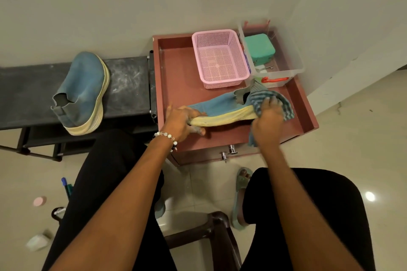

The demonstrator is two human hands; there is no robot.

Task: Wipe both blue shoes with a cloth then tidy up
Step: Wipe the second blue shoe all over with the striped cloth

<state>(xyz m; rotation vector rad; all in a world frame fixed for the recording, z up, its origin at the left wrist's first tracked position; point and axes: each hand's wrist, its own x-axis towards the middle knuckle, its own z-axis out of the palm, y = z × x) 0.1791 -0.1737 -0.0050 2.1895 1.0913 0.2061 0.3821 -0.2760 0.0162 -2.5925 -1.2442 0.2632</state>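
1. The held blue shoe (220, 105) lies on its side over the reddish desk (176, 77); its long axis runs left to right, toe to the left, heel opening to the right, yellow sole facing the person.
2. The left hand (182, 120) grips the toe end, fingers curled round the sole edge.
3. The right hand (267, 116) presses a striped cloth (284, 103) against the heel, fingers curled into the fabric.
4. The second blue shoe (84, 90) stands on the dark shelf (130, 86) to the left, toe pointing away, well apart from the first.
5. A raised rim bounds the desk; bare surface lies left of the pink perforated basket (220, 59).
6. A clear plastic box (286, 66) stands just beside the basket.
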